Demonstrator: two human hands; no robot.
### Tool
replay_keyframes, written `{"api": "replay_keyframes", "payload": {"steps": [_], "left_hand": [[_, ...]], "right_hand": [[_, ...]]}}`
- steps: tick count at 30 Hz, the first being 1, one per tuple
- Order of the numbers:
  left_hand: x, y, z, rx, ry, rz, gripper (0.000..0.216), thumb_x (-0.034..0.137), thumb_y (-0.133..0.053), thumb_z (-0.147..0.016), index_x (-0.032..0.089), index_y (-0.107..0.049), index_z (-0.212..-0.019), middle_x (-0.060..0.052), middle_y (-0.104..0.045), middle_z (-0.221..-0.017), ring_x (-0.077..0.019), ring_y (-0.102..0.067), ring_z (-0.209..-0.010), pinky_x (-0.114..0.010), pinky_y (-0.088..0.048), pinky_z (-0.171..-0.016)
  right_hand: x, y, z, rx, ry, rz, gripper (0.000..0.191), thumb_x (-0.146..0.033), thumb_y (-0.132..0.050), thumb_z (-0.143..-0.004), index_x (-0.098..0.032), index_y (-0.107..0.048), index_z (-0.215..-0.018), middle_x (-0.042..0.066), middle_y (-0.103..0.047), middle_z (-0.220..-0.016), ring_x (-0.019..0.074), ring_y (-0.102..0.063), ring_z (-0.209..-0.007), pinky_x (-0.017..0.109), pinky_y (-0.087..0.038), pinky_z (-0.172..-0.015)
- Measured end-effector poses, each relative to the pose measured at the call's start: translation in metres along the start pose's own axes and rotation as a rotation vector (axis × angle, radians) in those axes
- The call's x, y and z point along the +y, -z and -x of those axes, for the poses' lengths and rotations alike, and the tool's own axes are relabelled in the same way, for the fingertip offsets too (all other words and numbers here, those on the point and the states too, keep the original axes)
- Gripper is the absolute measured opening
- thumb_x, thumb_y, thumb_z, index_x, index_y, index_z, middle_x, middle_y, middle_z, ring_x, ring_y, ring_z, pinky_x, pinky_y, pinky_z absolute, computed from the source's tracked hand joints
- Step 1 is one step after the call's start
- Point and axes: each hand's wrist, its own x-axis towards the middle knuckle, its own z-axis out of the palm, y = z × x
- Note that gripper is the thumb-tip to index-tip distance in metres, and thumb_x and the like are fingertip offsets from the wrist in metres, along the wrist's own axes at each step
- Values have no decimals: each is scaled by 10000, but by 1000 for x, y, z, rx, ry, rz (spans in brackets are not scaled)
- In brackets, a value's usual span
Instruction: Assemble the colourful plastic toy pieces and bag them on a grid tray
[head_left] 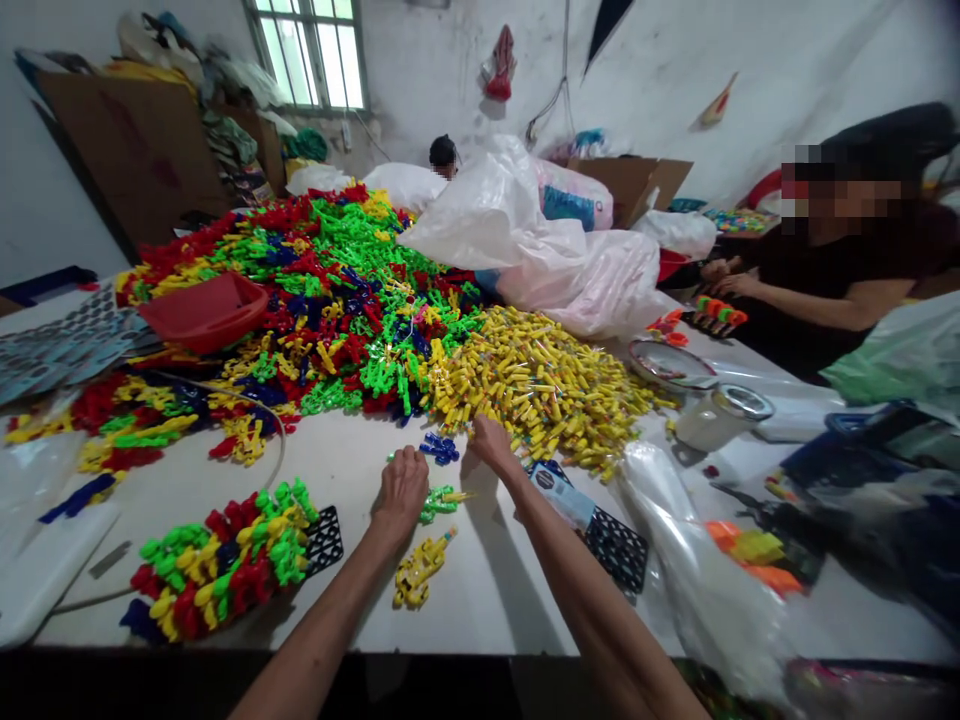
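A small green plastic toy (439, 502), judged light, stiff and best pinched at its body, is clamped in the left hand (401, 490) mid-worktop, while the right hand (491, 443) closes on the yellow pile (540, 385).

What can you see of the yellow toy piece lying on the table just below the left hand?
The yellow toy piece looks like moulded plastic, a knobbly figure with a thin stem at its upper right end. It lies flat and slanted on the white table, alone, just below the left hand and not touched by it.
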Motion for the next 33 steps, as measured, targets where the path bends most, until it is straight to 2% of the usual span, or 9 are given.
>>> {"api": "replay_keyframes", "payload": {"steps": [2,5,8,11,14,17,19,23,33], "left_hand": [[-2,2,3,22,2,134,356,70,-380,-804,131,-607,-1073,-165,-510,-1278,-277,-386,-1246,-444,-298,-1008],[-3,12,0,68,35,308,300,63,-442,-749,139,-648,-953,-156,-559,-1213,-286,-399,-1236,-451,-288,-1024],[-4,30,-6,138,128,396,250,106,-491,-710,147,-648,-900,-143,-611,-1069,-289,-502,-1107,-457,-360,-967],[-5,49,-1,215,253,523,295,174,-434,-755,141,-609,-991,-113,-626,-945,-220,-602,-871,-396,-483,-811],[1,62,18,196,529,1075,256,193,-430,-750,130,-595,-936,-75,-634,-817,-154,-610,-656,-312,-528,-619],[15,65,40,84,773,1682,123,169,-579,-655,139,-587,-774,-36,-631,-713,-141,-601,-606,-285,-530,-571],[22,65,51,49,779,1735,153,128,-661,-591,143,-574,-716,-12,-628,-673,-127,-593,-592,-253,-523,-555],[21,66,61,39,799,1637,240,53,-690,-508,149,-558,-684,6,-628,-646,-119,-583,-571,-223,-505,-505],[26,64,68,-72,786,1697,324,231,-805,-514,130,-576,-719,15,-618,-646,-84,-555,-534,-170,-426,-425]], "right_hand": [[8,2,9,-50,-25,-74,189,-25,-539,-562,-136,-604,-701,98,-634,-761,249,-587,-843,274,-378,-649],[19,5,35,-146,-55,-278,41,-113,-527,-587,-144,-540,-563,29,-536,-537,167,-555,-602,240,-366,-541],[24,4,67,-219,-68,-534,71,-216,-493,-626,-160,-500,-583,-28,-448,-457,100,-452,-435,222,-354,-464],[20,-3,95,-261,-72,-776,101,-259,-526,-594,-176,-473,-614,-51,-450,-469,85,-436,-418,221,-374,-457],[7,-17,114,-320,-91,-1190,154,-238,-608,-548,-180,-481,-611,-60,-479,-482,80,-459,-443,210,-384,-467],[-6,-31,125,-287,-158,-1458,186,-172,-655,-509,-179,-526,-643,-62,-523,-489,86,-490,-452,211,-405,-476],[-9,-37,130,-256,-177,-1487,223,-159,-692,-501,-176,-552,-674,-57,-563,-528,93,-523,-468,227,-437,-505],[-2,-37,137,-310,-173,-1476,257,-173,-768,-502,-154,-593,-689,-22,-624,-602,115,-593,-553,234,-465,-563],[5,-37,143,-357,-236,-1546,314,-255,-829,-487,-123,-672,-725,10,-657,-619,99,-587,-531,210,-449,-533]]}}
